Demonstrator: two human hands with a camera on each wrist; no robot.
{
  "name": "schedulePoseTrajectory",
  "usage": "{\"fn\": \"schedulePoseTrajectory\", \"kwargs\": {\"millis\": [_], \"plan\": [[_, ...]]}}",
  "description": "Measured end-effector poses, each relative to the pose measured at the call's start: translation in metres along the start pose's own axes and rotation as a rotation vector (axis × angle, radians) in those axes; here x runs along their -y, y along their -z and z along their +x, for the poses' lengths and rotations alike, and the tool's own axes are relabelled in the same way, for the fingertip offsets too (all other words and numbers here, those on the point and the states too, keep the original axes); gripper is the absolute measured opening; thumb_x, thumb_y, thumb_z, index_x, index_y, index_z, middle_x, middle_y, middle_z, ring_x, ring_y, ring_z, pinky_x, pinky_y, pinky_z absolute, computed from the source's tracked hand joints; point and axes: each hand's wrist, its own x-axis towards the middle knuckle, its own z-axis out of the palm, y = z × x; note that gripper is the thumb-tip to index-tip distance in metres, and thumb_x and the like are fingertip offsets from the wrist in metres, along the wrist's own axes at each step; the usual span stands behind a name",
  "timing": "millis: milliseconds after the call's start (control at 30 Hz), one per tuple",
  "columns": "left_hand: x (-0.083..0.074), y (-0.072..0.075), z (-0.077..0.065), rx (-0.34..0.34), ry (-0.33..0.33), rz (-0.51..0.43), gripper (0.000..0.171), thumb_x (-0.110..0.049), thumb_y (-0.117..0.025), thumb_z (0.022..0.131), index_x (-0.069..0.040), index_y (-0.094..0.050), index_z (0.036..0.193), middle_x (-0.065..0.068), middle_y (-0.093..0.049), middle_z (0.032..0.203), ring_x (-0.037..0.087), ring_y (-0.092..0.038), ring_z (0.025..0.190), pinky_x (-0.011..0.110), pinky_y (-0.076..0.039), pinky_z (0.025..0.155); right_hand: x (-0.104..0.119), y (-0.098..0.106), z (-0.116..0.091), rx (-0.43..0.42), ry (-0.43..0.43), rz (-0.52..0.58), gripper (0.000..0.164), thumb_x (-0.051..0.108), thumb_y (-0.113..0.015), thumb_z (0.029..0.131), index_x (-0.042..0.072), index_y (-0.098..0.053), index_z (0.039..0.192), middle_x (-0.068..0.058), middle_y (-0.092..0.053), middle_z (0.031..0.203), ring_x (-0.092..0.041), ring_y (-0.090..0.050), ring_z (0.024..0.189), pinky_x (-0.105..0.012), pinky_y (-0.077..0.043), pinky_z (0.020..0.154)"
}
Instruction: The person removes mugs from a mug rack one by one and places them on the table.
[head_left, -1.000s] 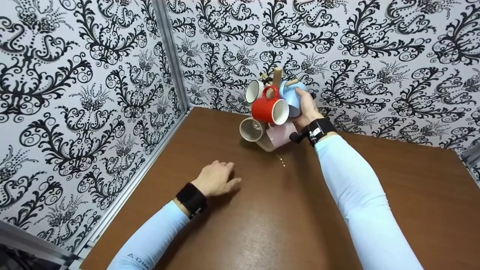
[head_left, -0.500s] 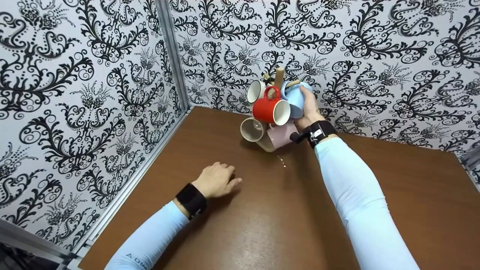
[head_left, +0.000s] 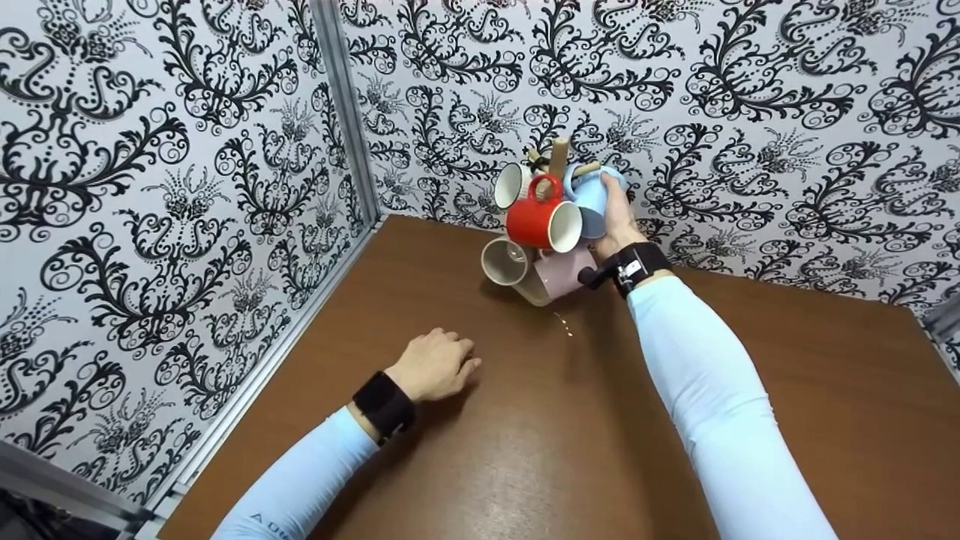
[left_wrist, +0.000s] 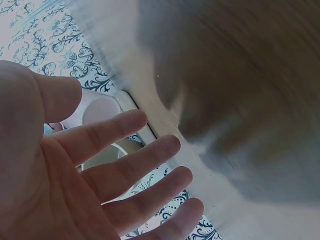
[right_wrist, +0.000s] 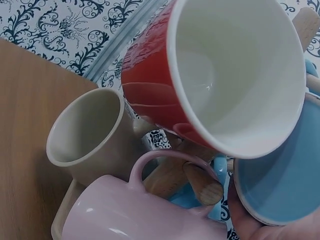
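Observation:
My right hand (head_left: 619, 219) grips the outside of a light blue mug (head_left: 592, 196) at the right of a wooden mug tree (head_left: 559, 156). A peg of the tree sticks out past this mug's rim; its handle is hidden. In the right wrist view the blue mug's opening (right_wrist: 280, 175) faces the camera, with fingers under its rim. A red mug (head_left: 529, 225) hangs by its handle just left of it. My left hand (head_left: 433, 366) hovers low over the table, holding nothing, its fingers loosely spread in the left wrist view.
A white mug (head_left: 511, 185) hangs behind the red one. Below are a beige mug (head_left: 504, 261) and a pink mug (head_left: 561, 274), over the beige base (head_left: 535, 292). Patterned walls (head_left: 480, 90) rise behind and left of the brown table (head_left: 510, 420).
The blue mug has shifted slightly to the right with my right hand round it. My left hand has stayed nearly in place. The other mugs hang as before.

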Motion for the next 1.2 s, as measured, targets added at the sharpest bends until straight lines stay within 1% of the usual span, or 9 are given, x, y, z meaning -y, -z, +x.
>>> {"fn": "schedulePoseTrajectory", "kwargs": {"millis": [167, 300, 467, 533, 633, 833, 1000, 1133, 1200], "plan": [[0.002, -0.002, -0.001, -0.013, -0.011, 0.0, 0.027, -0.037, -0.06, 0.104, -0.012, -0.071, 0.102, 0.011, -0.072, 0.1, 0.037, -0.067, 0.092, 0.053, -0.058, 0.074, 0.0, 0.0, -0.001, -0.029, 0.016, -0.008, 0.058, 0.048, -0.062, 0.101, 0.018, -0.047, 0.148, -0.006, -0.059, 0.131, -0.021, -0.065, 0.108, -0.036, -0.057, 0.091], [0.002, -0.002, -0.001, -0.018, -0.007, -0.002, 0.021, -0.032, -0.061, 0.103, -0.014, -0.069, 0.097, 0.01, -0.071, 0.096, 0.036, -0.067, 0.089, 0.053, -0.058, 0.073, 0.002, 0.002, 0.001, -0.01, 0.019, -0.008, 0.057, 0.048, -0.063, 0.1, 0.019, -0.048, 0.147, -0.005, -0.06, 0.13, -0.022, -0.066, 0.105, -0.037, -0.055, 0.09], [0.0, -0.002, -0.001, -0.027, -0.026, 0.009, 0.022, -0.031, -0.06, 0.103, -0.013, -0.069, 0.095, 0.01, -0.071, 0.095, 0.036, -0.067, 0.087, 0.052, -0.059, 0.071, 0.006, 0.004, -0.001, -0.028, 0.025, -0.049, 0.056, 0.052, -0.065, 0.098, 0.023, -0.047, 0.142, -0.005, -0.061, 0.125, -0.022, -0.066, 0.099, -0.039, -0.054, 0.084], [0.0, -0.003, -0.001, -0.029, -0.033, 0.014, 0.022, -0.031, -0.06, 0.103, -0.013, -0.069, 0.094, 0.01, -0.071, 0.095, 0.036, -0.068, 0.086, 0.052, -0.06, 0.071, 0.006, 0.004, -0.002, -0.048, 0.029, -0.043, 0.055, 0.052, -0.065, 0.098, 0.023, -0.047, 0.14, -0.005, -0.061, 0.122, -0.023, -0.066, 0.098, -0.04, -0.056, 0.083], [-0.001, -0.005, -0.002, -0.031, -0.033, 0.015, 0.022, -0.032, -0.061, 0.102, -0.013, -0.069, 0.094, 0.01, -0.071, 0.095, 0.036, -0.068, 0.086, 0.052, -0.059, 0.071, 0.007, 0.006, -0.002, -0.036, 0.025, -0.018, 0.053, 0.051, -0.064, 0.099, 0.021, -0.048, 0.14, -0.006, -0.061, 0.122, -0.023, -0.066, 0.098, -0.039, -0.056, 0.084], [-0.001, -0.006, -0.003, -0.031, -0.05, 0.009, 0.021, -0.031, -0.062, 0.102, -0.012, -0.068, 0.094, 0.01, -0.07, 0.093, 0.037, -0.068, 0.085, 0.051, -0.059, 0.072, 0.011, 0.009, -0.002, -0.027, 0.007, 0.029, 0.049, 0.048, -0.067, 0.1, 0.02, -0.052, 0.136, -0.005, -0.065, 0.118, -0.022, -0.068, 0.096, -0.038, -0.057, 0.084], [-0.002, -0.007, -0.003, -0.032, -0.067, 0.002, 0.02, -0.03, -0.063, 0.101, -0.012, -0.067, 0.093, 0.01, -0.07, 0.091, 0.036, -0.068, 0.085, 0.05, -0.059, 0.073, 0.017, 0.012, -0.006, -0.021, -0.021, 0.036, 0.054, 0.049, -0.067, 0.099, 0.022, -0.046, 0.14, -0.005, -0.063, 0.12, -0.022, -0.069, 0.094, -0.036, -0.058, 0.085], [-0.002, -0.006, -0.003, -0.028, -0.072, -0.016, 0.021, -0.031, -0.063, 0.101, -0.012, -0.067, 0.093, 0.01, -0.07, 0.091, 0.036, -0.068, 0.086, 0.051, -0.059, 0.072, 0.025, 0.01, -0.011, -0.075, -0.028, 0.024, 0.062, 0.051, -0.073, 0.096, 0.022, -0.046, 0.143, -0.006, -0.064, 0.125, -0.022, -0.07, 0.097, -0.036, -0.058, 0.092], [-0.001, -0.004, -0.001, -0.021, -0.071, -0.027, 0.021, -0.031, -0.064, 0.101, -0.012, -0.068, 0.094, 0.01, -0.07, 0.092, 0.036, -0.068, 0.087, 0.051, -0.059, 0.073, 0.031, 0.007, -0.015, -0.102, -0.01, -0.025, 0.068, 0.052, -0.075, 0.094, 0.023, -0.043, 0.146, -0.007, -0.062, 0.128, -0.022, -0.069, 0.101, -0.036, -0.057, 0.095]]}}
